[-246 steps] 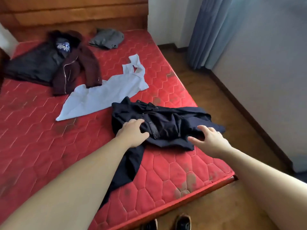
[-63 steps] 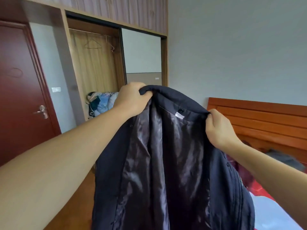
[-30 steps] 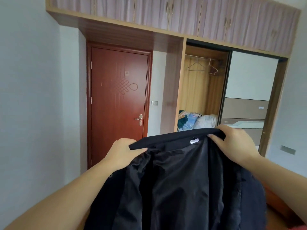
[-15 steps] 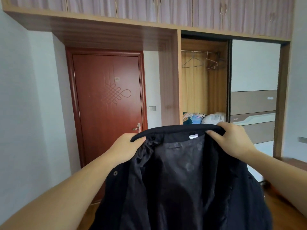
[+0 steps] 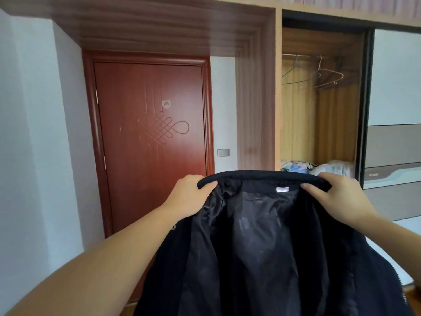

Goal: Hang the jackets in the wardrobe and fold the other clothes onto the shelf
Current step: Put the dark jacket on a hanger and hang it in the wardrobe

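Up close, both hands hold a dark jacket [image 5: 262, 247] by its collar, lining side toward the camera, so that it hangs open in front of the person. On one side the left hand [image 5: 186, 197] curls over the collar's end, thumb pressed on the inner edge — a firm pinch. Opposite it the right hand [image 5: 337, 201] grips the other end the same way, fingers wrapped behind the fabric and thumb in front. A small white label [image 5: 282, 189] sits just under the collar between the hands. Beyond the jacket stands a red-brown door [image 5: 150, 137], shut. To its right the wardrobe [image 5: 319, 106] is open — wire hangers [image 5: 328, 76] hang on its rail, and bundled bedding [image 5: 319, 167] lies on its lower shelf.
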The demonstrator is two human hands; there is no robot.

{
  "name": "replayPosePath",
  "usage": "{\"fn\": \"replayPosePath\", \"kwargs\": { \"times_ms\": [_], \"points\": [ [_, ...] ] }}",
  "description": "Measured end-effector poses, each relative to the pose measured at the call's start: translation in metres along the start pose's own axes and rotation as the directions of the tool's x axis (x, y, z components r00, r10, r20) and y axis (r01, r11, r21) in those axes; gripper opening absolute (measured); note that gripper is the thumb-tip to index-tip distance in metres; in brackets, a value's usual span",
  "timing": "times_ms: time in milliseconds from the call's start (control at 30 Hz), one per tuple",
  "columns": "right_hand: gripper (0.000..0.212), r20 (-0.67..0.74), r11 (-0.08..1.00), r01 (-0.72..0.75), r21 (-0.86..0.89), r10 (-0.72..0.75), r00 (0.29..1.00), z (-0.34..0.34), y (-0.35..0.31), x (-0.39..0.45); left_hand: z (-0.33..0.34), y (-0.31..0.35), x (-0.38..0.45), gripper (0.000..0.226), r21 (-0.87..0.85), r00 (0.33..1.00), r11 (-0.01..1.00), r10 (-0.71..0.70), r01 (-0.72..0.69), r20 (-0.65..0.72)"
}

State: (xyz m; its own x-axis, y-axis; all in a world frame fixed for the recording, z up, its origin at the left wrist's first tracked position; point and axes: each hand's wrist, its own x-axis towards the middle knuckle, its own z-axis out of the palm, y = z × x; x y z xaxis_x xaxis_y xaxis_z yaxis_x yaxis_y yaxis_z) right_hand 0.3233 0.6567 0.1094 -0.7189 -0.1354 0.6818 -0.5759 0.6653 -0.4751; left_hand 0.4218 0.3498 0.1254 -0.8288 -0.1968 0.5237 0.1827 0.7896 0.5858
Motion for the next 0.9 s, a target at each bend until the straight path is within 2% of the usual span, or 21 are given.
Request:
{"fn": "replayPosePath", "kwargs": {
  "times_ms": [133, 233, 300, 367, 633, 800, 900],
  "points": [
    [0.018, -0.044, 0.997, -0.006, -0.078, 0.002, 0.999, 0.042, 0.026, 0.055, 0.034, -0.042, 0.074, 0.044, -0.035, 1.0, 0.999, 0.016, -0.016, 0.019],
    [0.009, -0.092, 0.995, -0.034, -0.096, 0.025, 0.995, 0.072, 0.047, 0.093, 0.065, -0.07, 0.134, 0.045, -0.073, 0.997, 0.996, 0.054, -0.05, 0.046],
    [0.016, -0.111, 0.991, -0.07, -0.114, 0.058, 0.992, 0.09, 0.061, 0.119, 0.085, -0.083, 0.179, 0.046, -0.121, 0.995, 0.991, 0.067, -0.058, 0.07],
    [0.013, -0.129, 0.984, -0.126, -0.129, 0.11, 0.986, 0.101, 0.078, 0.144, 0.11, -0.088, 0.22, 0.046, -0.165, 0.994, 0.984, 0.08, -0.067, 0.07],
    [0.008, -0.273, 0.935, -0.349, -0.063, 0.32, 0.907, 0.098, 0.17, 0.208, 0.232, -0.052, 0.351, 0.04, -0.408, 0.971, 0.908, 0.171, -0.089, 0.169],
    [0.01, -0.287, 0.918, -0.395, -0.014, 0.375, 0.881, 0.102, 0.251, 0.253, 0.315, -0.021, 0.419, 0.035, -0.445, 0.972, 0.893, 0.157, -0.064, 0.174],
    [0.013, -0.297, 0.928, -0.369, 0.059, 0.369, 0.881, 0.107, 0.31, 0.295, 0.367, 0.005, 0.467, 0.036, -0.473, 0.982, 0.88, 0.131, -0.053, 0.135]
  ]
}}
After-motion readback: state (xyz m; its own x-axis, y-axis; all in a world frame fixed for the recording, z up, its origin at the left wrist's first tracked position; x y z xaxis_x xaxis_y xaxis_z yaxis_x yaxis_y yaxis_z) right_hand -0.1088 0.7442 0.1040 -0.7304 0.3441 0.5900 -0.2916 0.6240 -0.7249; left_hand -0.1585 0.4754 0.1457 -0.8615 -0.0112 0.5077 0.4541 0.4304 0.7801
